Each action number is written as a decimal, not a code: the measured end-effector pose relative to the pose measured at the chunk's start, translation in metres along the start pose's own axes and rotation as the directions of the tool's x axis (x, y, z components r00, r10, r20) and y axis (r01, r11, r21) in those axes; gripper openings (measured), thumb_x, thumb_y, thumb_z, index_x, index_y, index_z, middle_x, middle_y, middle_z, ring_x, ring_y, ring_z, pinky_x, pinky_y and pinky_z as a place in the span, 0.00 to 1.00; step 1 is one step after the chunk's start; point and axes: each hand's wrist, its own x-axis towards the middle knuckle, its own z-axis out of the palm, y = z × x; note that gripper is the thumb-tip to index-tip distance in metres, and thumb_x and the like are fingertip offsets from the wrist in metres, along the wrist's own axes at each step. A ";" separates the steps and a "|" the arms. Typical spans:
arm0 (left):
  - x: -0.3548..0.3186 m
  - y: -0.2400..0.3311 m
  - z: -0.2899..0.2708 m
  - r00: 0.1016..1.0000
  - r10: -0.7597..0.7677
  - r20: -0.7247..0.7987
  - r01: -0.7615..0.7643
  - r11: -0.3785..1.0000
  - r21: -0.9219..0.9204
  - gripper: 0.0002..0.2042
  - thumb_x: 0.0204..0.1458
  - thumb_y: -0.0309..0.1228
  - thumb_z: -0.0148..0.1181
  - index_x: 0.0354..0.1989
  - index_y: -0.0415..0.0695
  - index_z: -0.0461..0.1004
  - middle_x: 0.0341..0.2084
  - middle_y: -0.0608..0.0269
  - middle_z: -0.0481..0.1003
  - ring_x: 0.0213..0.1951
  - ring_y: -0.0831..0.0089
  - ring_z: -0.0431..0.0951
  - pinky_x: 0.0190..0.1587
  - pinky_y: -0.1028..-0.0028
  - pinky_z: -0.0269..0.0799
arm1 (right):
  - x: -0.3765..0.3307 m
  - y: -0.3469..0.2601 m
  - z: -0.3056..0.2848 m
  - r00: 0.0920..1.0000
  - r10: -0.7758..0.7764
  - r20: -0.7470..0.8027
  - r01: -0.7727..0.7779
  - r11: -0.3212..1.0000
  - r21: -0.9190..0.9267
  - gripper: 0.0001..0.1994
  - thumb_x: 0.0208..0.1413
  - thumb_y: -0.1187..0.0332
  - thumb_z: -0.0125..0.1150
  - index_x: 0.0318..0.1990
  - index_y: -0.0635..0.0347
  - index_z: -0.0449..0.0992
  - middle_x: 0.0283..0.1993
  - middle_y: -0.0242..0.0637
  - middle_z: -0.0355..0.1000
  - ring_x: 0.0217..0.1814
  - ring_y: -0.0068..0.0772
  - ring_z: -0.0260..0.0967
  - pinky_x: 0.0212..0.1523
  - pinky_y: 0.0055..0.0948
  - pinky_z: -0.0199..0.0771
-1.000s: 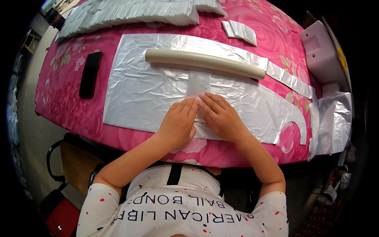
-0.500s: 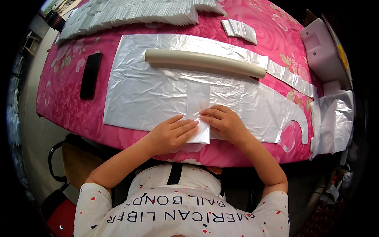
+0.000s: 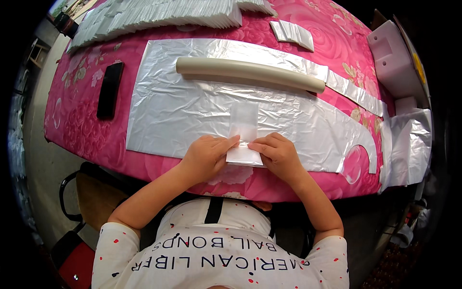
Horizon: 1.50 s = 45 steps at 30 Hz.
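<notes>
A narrow whitish plastic bag [image 3: 244,155], partly folded up, lies before me near the table's front edge; its flat strip runs away from me over a large silvery plastic bag. My left hand [image 3: 207,153] pinches the fold on its left side, thumb and fingers together. On the right side, my right hand [image 3: 278,153] pinches the same fold, the thumb hidden in part. The large plastic bag [image 3: 178,111] is spread flat beneath, with a handle cut-out at its right end. Across it, beyond both hands, rests a long beige tube [image 3: 250,74].
A black phone [image 3: 110,90] lies at the left on the pink flowered tablecloth [image 3: 79,115]. Rows of folded bags [image 3: 159,17] fill the far left, and a small stack [image 3: 292,36] sits far right. A white foam box [image 3: 390,58] and loose plastic [image 3: 409,144] border the right.
The near end of the bag has been folded away from me and is shorter. Both hands have gone from flat fingers on it to pinching the fold at its sides.
</notes>
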 end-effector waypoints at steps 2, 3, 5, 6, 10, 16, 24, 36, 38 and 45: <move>0.005 0.007 -0.003 0.988 -0.157 0.005 0.157 0.985 -0.069 0.22 0.44 0.24 0.58 0.52 0.40 0.67 0.33 0.54 0.77 0.34 0.61 0.78 0.36 0.69 0.70 | 0.004 -0.005 0.000 0.972 0.236 -0.007 -0.234 0.966 0.110 0.08 0.45 0.71 0.60 0.36 0.58 0.78 0.28 0.33 0.73 0.29 0.34 0.69 0.32 0.30 0.70; 0.009 0.009 -0.005 0.962 -0.270 0.036 0.272 0.952 -0.141 0.22 0.46 0.25 0.58 0.52 0.40 0.66 0.32 0.53 0.77 0.32 0.63 0.78 0.35 0.71 0.71 | 0.007 -0.008 -0.001 0.937 0.350 -0.001 -0.346 0.924 0.166 0.07 0.47 0.69 0.60 0.34 0.59 0.79 0.26 0.34 0.73 0.27 0.34 0.69 0.30 0.30 0.69; 0.021 0.009 -0.009 0.872 -0.475 0.120 0.489 0.830 -0.267 0.21 0.49 0.26 0.57 0.53 0.39 0.64 0.30 0.52 0.77 0.29 0.66 0.79 0.34 0.73 0.71 | 0.020 -0.011 -0.005 0.818 0.566 0.101 -0.572 0.786 0.235 0.09 0.50 0.66 0.58 0.32 0.62 0.79 0.22 0.37 0.73 0.24 0.33 0.69 0.28 0.28 0.68; 0.025 0.005 -0.006 0.900 -0.434 0.042 0.429 0.864 -0.264 0.29 0.48 0.29 0.57 0.58 0.32 0.56 0.22 0.53 0.77 0.24 0.59 0.77 0.30 0.70 0.71 | 0.026 -0.010 -0.007 0.738 0.656 0.158 -0.672 0.694 0.258 0.11 0.52 0.65 0.57 0.31 0.64 0.79 0.20 0.38 0.72 0.22 0.32 0.69 0.27 0.27 0.68; 0.037 0.006 -0.009 0.832 -0.553 0.049 0.546 0.800 -0.250 0.32 0.47 0.29 0.59 0.59 0.29 0.53 0.22 0.53 0.77 0.25 0.62 0.78 0.30 0.72 0.71 | 0.040 0.002 -0.010 0.631 0.713 0.307 -0.776 0.578 0.252 0.13 0.52 0.63 0.56 0.28 0.66 0.78 0.19 0.38 0.73 0.19 0.27 0.70 0.25 0.25 0.68; 0.047 0.008 -0.013 0.779 -0.621 0.085 0.618 0.737 -0.275 0.33 0.45 0.27 0.60 0.59 0.29 0.52 0.26 0.54 0.76 0.25 0.66 0.77 0.30 0.75 0.70 | 0.053 0.000 -0.016 0.528 0.756 0.387 -0.848 0.488 0.205 0.14 0.50 0.63 0.57 0.26 0.66 0.78 0.18 0.36 0.72 0.19 0.24 0.70 0.24 0.23 0.68; 0.041 0.010 0.012 0.999 0.018 -0.050 0.001 0.936 0.353 0.33 0.47 0.37 0.58 0.59 0.33 0.55 0.59 0.45 0.56 0.61 0.53 0.55 0.61 0.60 0.51 | 0.055 0.007 -0.012 0.529 0.747 0.403 -0.845 0.506 0.172 0.14 0.49 0.64 0.57 0.25 0.69 0.77 0.19 0.37 0.72 0.21 0.23 0.71 0.24 0.22 0.68; 0.041 0.002 0.041 0.989 -0.146 0.025 0.126 0.918 0.377 0.48 0.43 0.56 0.53 0.63 0.31 0.43 0.63 0.42 0.45 0.67 0.55 0.42 0.66 0.59 0.33 | 0.043 -0.007 -0.006 0.671 0.703 0.236 -0.739 0.662 0.128 0.12 0.46 0.65 0.62 0.26 0.68 0.76 0.18 0.37 0.72 0.20 0.23 0.70 0.24 0.23 0.69; 0.042 0.001 0.042 0.988 -0.149 0.035 0.124 0.913 0.388 0.48 0.43 0.56 0.53 0.63 0.31 0.42 0.64 0.43 0.45 0.67 0.55 0.41 0.66 0.59 0.32 | 0.036 -0.012 -0.004 0.691 0.707 0.151 -0.721 0.689 0.076 0.12 0.41 0.64 0.64 0.26 0.65 0.75 0.19 0.37 0.71 0.23 0.30 0.71 0.26 0.28 0.69; 0.041 0.001 0.039 0.987 -0.110 0.119 0.048 0.900 0.434 0.49 0.42 0.55 0.54 0.63 0.29 0.41 0.64 0.43 0.44 0.67 0.55 0.40 0.66 0.58 0.32 | 0.027 -0.048 -0.035 0.815 0.556 0.162 -0.579 0.776 0.249 0.11 0.44 0.69 0.64 0.35 0.64 0.76 0.28 0.36 0.73 0.26 0.24 0.69 0.29 0.23 0.69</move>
